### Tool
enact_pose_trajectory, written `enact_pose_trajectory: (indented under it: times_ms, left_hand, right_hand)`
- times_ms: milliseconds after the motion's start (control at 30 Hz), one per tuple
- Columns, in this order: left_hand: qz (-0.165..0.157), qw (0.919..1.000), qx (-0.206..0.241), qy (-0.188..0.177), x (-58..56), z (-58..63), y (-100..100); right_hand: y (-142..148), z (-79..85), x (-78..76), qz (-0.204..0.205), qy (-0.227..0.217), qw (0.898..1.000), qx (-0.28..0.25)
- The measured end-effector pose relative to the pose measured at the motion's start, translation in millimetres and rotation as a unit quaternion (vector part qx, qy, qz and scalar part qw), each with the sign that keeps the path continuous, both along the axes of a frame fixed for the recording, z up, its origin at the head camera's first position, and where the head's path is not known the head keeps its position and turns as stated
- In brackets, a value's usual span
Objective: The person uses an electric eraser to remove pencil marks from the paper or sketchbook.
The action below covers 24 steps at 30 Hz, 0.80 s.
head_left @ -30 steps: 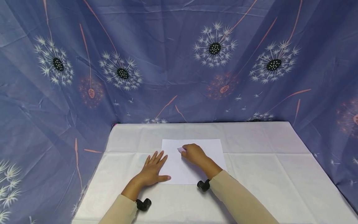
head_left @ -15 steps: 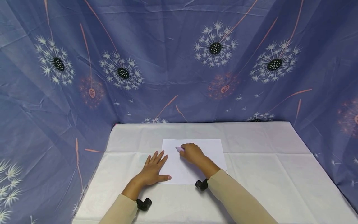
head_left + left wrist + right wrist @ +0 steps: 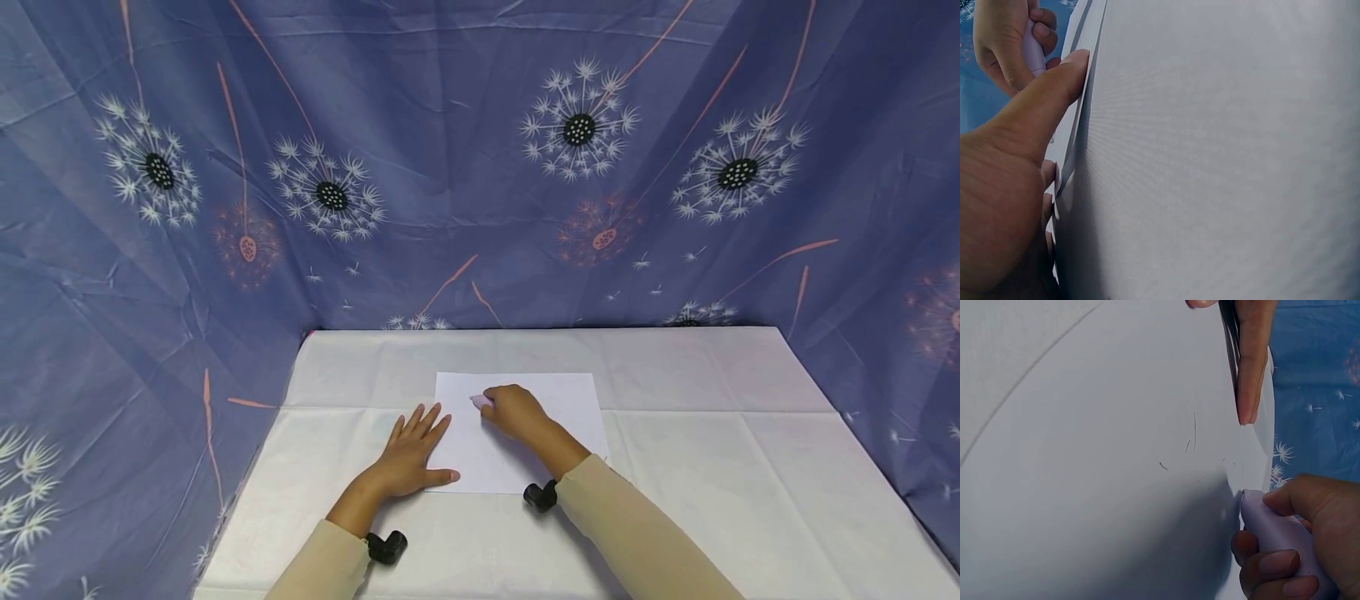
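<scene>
A white sheet of paper (image 3: 487, 462) lies flat on the cloth-covered table. My left hand (image 3: 407, 458) rests with spread fingers across the sheet's left edge, its thumb near the lower left corner. Over the upper middle of the sheet, my right hand (image 3: 517, 410) grips a chunky lilac tool (image 3: 482, 402) with a tapered end pointing left. The right wrist view shows the lilac tool (image 3: 1279, 528) between thumb and curled fingers, its small dark tip at the paper. Several short, thin dark marks (image 3: 1195, 432) show on the paper there.
A white cloth (image 3: 697, 467) with fold creases covers the table. Behind it and at both sides hangs a blue curtain (image 3: 450, 167) printed with dandelions. Black wrist cameras (image 3: 386, 547) sit at both beige sleeves.
My right hand has shifted slightly left with the lilac tool, mostly between the first two head frames. My left hand stays in place on the paper.
</scene>
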<state>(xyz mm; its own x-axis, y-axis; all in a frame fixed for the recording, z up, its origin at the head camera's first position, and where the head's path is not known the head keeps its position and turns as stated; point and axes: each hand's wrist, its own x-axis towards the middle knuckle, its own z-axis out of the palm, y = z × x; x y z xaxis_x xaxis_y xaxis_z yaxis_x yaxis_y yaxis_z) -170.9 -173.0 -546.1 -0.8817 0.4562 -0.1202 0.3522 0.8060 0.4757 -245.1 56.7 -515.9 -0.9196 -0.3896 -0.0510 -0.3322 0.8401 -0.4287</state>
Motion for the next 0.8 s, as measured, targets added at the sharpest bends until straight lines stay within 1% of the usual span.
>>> enact_pose_trajectory:
  times_ms: [200, 400, 567, 667, 800]
  left_hand:
    - [0.002, 1.0, 0.003, 0.001, -0.2, 0.0, 0.7]
    - [0.002, 1.0, 0.004, 0.003, -0.1, 0.4, 0.9]
    - [0.003, 1.0, 0.006, 0.005, 0.3, 0.8, 1.1]
    - [0.002, 1.0, 0.003, 0.005, 0.5, 0.7, 0.8]
    - [-0.001, 0.9999, 0.009, 0.007, 1.2, 0.5, 0.5]
  right_hand:
    - [0.0, 1.4, 0.0, -0.004, 0.006, 1.0, 0.003]
    - [-0.4, 4.2, 1.7, 0.002, 0.007, 1.0, 0.0]
    - [1.0, 0.8, 0.1, -0.013, 0.015, 1.0, 0.005]
    - [1.9, -1.4, -1.4, -0.019, 0.012, 1.0, 0.002]
    - [2.7, -1.4, -1.6, -0.01, 0.002, 1.0, -0.001]
